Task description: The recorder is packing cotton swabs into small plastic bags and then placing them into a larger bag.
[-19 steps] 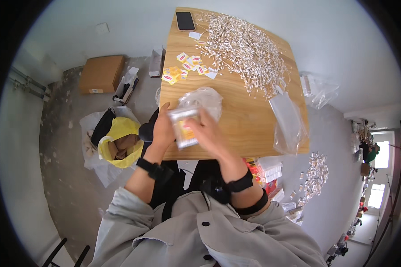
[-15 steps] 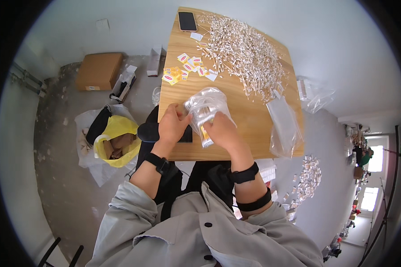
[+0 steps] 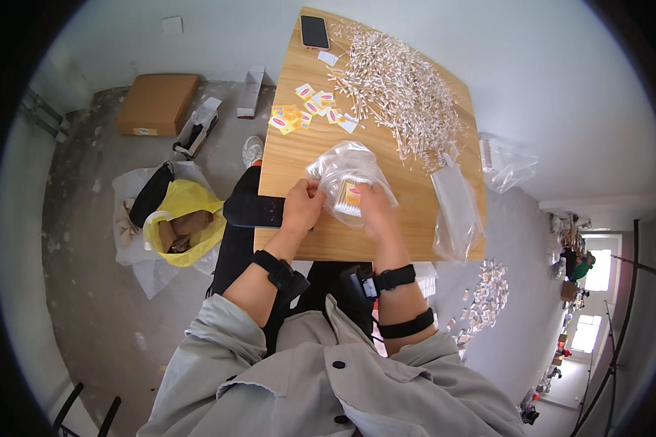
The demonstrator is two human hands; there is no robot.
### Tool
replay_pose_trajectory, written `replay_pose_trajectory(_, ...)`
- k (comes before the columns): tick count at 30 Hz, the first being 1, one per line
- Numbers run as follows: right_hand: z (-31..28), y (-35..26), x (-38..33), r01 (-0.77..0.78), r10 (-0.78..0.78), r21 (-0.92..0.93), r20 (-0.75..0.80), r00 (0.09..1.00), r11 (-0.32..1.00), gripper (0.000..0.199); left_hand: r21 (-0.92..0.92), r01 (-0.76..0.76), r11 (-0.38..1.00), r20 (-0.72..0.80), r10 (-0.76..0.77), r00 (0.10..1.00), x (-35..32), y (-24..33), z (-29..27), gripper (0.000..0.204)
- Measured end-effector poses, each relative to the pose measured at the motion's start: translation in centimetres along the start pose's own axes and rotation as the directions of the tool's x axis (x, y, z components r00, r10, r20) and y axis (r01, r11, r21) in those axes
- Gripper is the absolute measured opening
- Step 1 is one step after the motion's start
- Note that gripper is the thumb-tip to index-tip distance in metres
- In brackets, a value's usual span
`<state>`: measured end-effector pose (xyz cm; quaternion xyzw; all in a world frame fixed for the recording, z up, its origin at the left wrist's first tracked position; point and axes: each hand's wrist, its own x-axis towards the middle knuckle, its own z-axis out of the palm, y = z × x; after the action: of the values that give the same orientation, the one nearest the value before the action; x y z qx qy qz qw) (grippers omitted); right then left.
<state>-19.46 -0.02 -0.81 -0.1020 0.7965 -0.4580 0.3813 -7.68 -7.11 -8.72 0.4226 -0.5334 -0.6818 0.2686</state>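
Near the front edge of the wooden surface (image 3: pixel 415 229), a clear plastic bag (image 3: pixel 350 155) lies between the person's two hands, its mouth toward the body. The left hand (image 3: pixel 301 207) pinches the bag's left margin, thumb and fingers drawn together. The right hand (image 3: pixel 377 207) holds a packet of cotton swabs (image 3: pixel 349 205), white with a yellow and red label, by its right side; the packet is at the mouth of the bag, and how far it lies inside cannot be told. Beyond the bag, to the left, are scattered yellow-and-white cards (image 3: pixel 288 116); to the far right spreads a heap of loose swabs (image 3: pixel 401 91). A dark phone (image 3: pixel 314 33) occupies the far left corner; flat clear bags (image 3: pixel 455 211) lie along the right edge.
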Motion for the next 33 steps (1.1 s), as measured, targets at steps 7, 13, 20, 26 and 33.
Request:
replay_pose_trajectory(7,0.6,0.1,0.4,0.113,-0.128,0.255,0.043,0.991,0.96,0.028,0.075,-0.199,0.977,-0.123,0.207,0.971,-2.3,3.8,0.0,0.019)
replay_pose_trajectory(13,0.8,-0.8,1.9,0.065,-0.156,0.286,0.31,0.938,0.956,0.025,0.155,-0.188,0.97,-0.109,0.206,0.972,-5.0,6.2,-0.3,0.015)
replay_pose_trajectory(20,3.5,-0.2,2.7,-0.033,-0.002,0.198,0.172,0.985,0.98,0.037,0.03,-0.245,0.969,0.07,0.243,0.968,-7.1,6.5,0.8,0.018)
replay_pose_trajectory(26,3.8,-0.8,3.5,0.03,-0.128,0.249,0.386,0.913,0.968,0.045,0.073,-0.374,0.925,-0.133,0.38,0.915,-5.5,6.8,-2.4,0.021)
replay_pose_trajectory(33,4.6,-0.7,5.6,0.394,-0.351,-0.106,0.29,0.89,0.913,0.037,0.175,-0.376,0.91,0.012,0.379,0.925,1.4,2.7,-4.6,0.05)
